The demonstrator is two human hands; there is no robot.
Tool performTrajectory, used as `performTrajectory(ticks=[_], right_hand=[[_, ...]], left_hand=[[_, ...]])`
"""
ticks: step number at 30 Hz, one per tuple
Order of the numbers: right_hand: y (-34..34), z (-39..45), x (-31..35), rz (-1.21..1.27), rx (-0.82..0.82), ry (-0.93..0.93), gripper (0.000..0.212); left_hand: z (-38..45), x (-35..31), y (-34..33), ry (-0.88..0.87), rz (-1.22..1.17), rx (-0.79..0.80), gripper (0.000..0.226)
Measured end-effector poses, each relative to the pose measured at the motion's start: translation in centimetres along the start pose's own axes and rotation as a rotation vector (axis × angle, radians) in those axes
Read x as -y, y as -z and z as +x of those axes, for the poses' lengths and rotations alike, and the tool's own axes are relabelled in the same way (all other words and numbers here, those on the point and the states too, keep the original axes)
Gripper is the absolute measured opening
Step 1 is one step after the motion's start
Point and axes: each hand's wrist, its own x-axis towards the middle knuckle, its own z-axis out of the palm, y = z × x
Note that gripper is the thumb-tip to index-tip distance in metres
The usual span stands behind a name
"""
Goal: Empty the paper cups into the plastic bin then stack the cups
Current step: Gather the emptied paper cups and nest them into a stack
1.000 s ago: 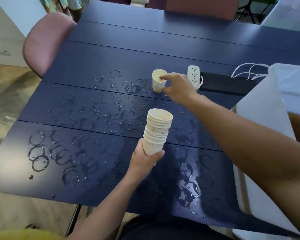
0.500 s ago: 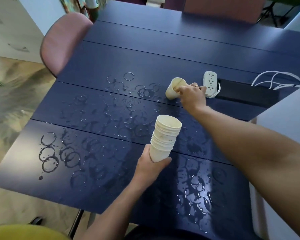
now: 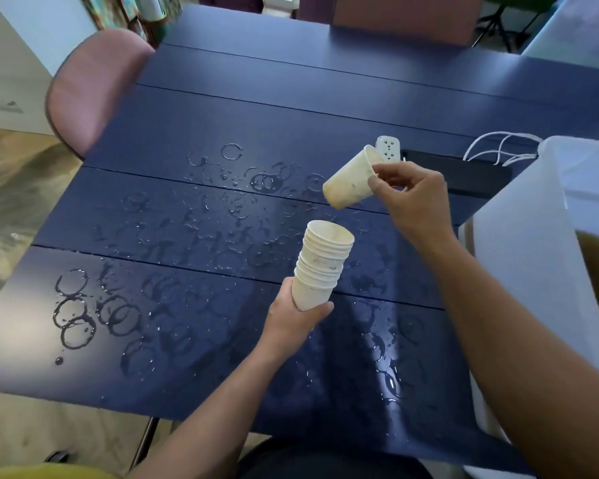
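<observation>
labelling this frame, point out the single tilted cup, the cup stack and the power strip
single tilted cup (image 3: 350, 183), head view, on its side wall
cup stack (image 3: 320, 267), head view, on the stacked rims midway up
power strip (image 3: 388, 148), head view, on its white socket face

Dark blue plank counter (image 3: 291, 108), wet ring marks; pink chair (image 3: 90, 88) far left, another chair (image 3: 405, 19) far side; marbled floor (image 3: 4, 188) left.
</observation>
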Motion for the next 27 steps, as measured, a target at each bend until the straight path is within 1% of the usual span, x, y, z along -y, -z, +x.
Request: performTrajectory(ticks=[3,7,9,11,15,17,18,19,20,21,22,23,24,25,27], right_hand=[[2.0,-2.4,0.9,0.010,0.034,0.062,0.016],[3.8,-4.3,1.0,0.012,0.144,0.095,0.020],[4.3,-4.8,0.7,-0.009,0.195,0.093,0.021],[4.7,-5.3,0.3,-0.046,0.288,0.070,0.022],[4.4,-7.3,-0.5,-0.126,0.536,-0.043,0.020],[4.3,-8.4,-0.4,-0.103,0.609,-0.069,0.018],[4.3,-8.9,-0.3,-0.063,0.595,-0.054,0.019],[4.4,-9.4,-0.1,-0.014,0.536,-0.028,0.020],[4.5,-9.9,0.1,0.036,0.435,-0.024,0.022],[4.5,-10.3,0.2,0.077,0.325,-0.060,0.025],[4.6,-10.8,0.3,0.107,0.243,-0.136,0.028],[4.6,-11.3,0.3,0.146,0.221,-0.241,0.032],[4.7,-11.9,0.1,0.197,0.256,-0.352,0.036],[4.8,-12.5,-0.2,0.258,0.325,-0.458,0.039],[5.4,-14.1,-0.8,0.420,0.439,-0.648,0.048]], left_hand=[[-0.4,0.0,-0.7,-0.007,0.020,0.014,0.045],[-1.2,0.2,-1.6,-0.048,0.040,0.030,0.042],[-1.7,0.5,-1.9,-0.051,0.050,0.033,0.045],[-2.3,0.8,-2.3,-0.054,0.072,0.040,0.047],[-3.5,0.9,-2.7,-0.093,0.121,0.036,0.051],[-3.9,1.0,-2.8,-0.105,0.125,0.027,0.049],[-4.1,1.0,-2.8,-0.115,0.124,0.023,0.048],[-4.3,1.0,-2.7,-0.130,0.122,0.020,0.047],[-4.5,0.9,-2.7,-0.145,0.122,0.020,0.046],[-4.6,0.7,-2.7,-0.164,0.117,0.017,0.046],[-4.7,0.5,-2.8,-0.184,0.113,0.012,0.047],[-5.0,0.3,-2.9,-0.206,0.107,0.003,0.047],[-5.2,0.2,-3.1,-0.229,0.114,-0.017,0.049],[-5.4,0.1,-3.2,-0.261,0.134,-0.043,0.050],[-6.1,0.1,-3.5,-0.329,0.219,-0.090,0.055]])
